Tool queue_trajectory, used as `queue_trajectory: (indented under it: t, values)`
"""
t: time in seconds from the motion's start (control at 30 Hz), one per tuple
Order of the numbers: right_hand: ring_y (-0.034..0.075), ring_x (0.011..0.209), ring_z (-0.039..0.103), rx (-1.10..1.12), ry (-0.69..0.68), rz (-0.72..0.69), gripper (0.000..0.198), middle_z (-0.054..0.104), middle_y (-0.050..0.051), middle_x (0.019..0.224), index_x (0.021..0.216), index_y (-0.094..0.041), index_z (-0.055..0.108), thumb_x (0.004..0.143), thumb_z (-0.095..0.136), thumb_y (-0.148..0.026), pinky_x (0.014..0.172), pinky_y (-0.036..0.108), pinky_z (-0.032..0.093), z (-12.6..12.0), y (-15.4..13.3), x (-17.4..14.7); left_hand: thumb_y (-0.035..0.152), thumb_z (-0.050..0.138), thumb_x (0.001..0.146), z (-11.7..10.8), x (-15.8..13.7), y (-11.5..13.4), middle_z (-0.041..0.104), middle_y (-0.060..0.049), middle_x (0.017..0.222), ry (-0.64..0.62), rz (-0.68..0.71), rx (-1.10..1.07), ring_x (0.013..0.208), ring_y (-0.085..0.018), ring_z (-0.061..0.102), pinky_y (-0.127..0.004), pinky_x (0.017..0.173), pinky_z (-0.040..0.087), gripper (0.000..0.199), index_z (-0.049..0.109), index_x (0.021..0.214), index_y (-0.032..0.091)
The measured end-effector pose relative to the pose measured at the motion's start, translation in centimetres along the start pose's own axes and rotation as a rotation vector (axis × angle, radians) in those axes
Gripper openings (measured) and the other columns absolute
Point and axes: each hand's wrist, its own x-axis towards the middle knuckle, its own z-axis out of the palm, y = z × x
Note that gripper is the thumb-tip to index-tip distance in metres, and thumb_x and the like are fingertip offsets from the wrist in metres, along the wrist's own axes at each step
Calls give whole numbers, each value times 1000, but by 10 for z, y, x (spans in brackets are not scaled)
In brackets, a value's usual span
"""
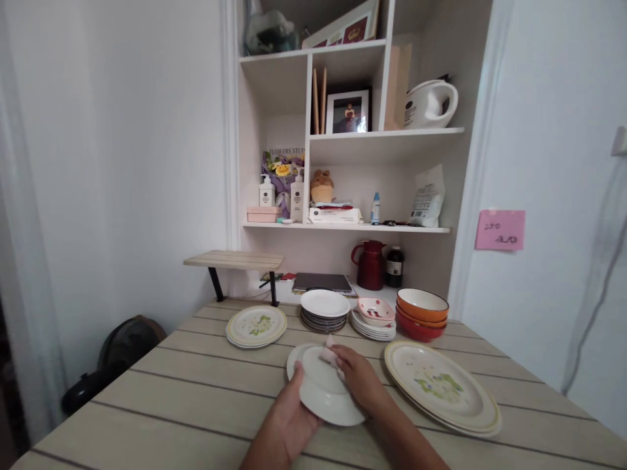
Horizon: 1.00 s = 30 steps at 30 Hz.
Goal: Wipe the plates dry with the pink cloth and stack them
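Near the front middle of the table, a plain white plate (pixel 334 406) is held tilted up off the boards. My left hand (pixel 295 416) grips its lower left edge, with the thumb on the rim and the fingers underneath. A small, pale pinkish cloth or tissue (pixel 328 352) is pinched in my right hand (pixel 360 378) and pressed against the plate's upper right face. Part of the cloth is hidden by the fingers. To the right lie large oval plates (pixel 441 385) with a green leaf pattern, stacked. Round patterned plates (pixel 256 326) lie to the left.
Behind the hands stand a stack of white-topped plates (pixel 324 303), a pink bowl (pixel 375 309) on small plates (pixel 373 331), and orange and red bowls (pixel 422 313). A red jug (pixel 371 266), a dark bottle (pixel 394 266) and a small raised shelf (pixel 234 260) are farther back.
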Motion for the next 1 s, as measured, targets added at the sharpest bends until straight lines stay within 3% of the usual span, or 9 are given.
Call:
queue_trajectory:
  t: [0.13,0.27,0.43,0.57,0.67,0.73,0.8,0.9,1.0]
  values:
    - [28,105,64,-50,17,37,34,73,11,110,98,-24,76,80,48,-20,97,44,43,-11,6,-11,41,54,91,-3,3,0,73,-18,111,9,12,-13,108,-29,66,-40,96,46,59,45,137,5]
    - [29,104,62,-116,24,19,33,73,11,107,92,-24,77,79,48,-18,96,42,42,3,-24,-28,42,56,90,-10,6,0,74,-15,103,-3,17,-44,94,-26,69,-36,88,50,49,58,124,8]
    - [27,112,57,-80,-137,-147,35,69,8,119,96,-25,76,82,47,-12,99,42,39,28,-74,-36,46,62,85,-17,6,4,71,-8,73,32,-13,-73,62,-17,66,-28,64,51,37,67,92,10]
    - [25,115,55,-61,-271,-221,30,69,7,121,96,-26,76,85,51,-14,101,42,37,15,-82,-34,46,56,88,-14,6,4,70,-6,72,29,27,-79,58,-14,63,-24,58,47,37,67,88,11]
    - [25,122,52,-9,-379,-261,23,65,5,127,93,-30,76,88,54,-24,105,42,34,-9,-68,-39,49,51,90,-10,8,3,73,-11,80,1,-1,-15,65,-18,66,-26,59,48,47,67,102,6]
    - [25,125,50,47,-386,-213,23,62,7,131,95,-29,75,90,53,-31,107,42,33,-24,-48,-44,50,49,90,-9,10,2,74,-15,87,4,-8,-7,77,-22,69,-29,67,51,53,64,111,4]
    - [26,124,52,111,-297,-112,28,62,10,131,102,-26,74,88,53,-37,107,42,35,-35,-21,-45,50,49,91,-9,11,2,75,-16,94,36,4,-11,88,-25,69,-33,76,52,54,61,118,5]
    - [30,117,57,118,-35,117,38,68,13,121,105,-20,73,83,54,-44,106,44,37,-42,19,-38,46,52,90,-8,10,1,74,-16,102,87,8,20,99,-26,68,-36,86,51,51,59,122,7]
    - [32,109,61,100,15,238,41,71,12,114,105,-19,73,77,57,-44,101,45,40,-38,41,-22,41,57,89,-7,6,0,73,-18,108,73,-5,70,104,-27,67,-38,92,49,50,58,124,5]
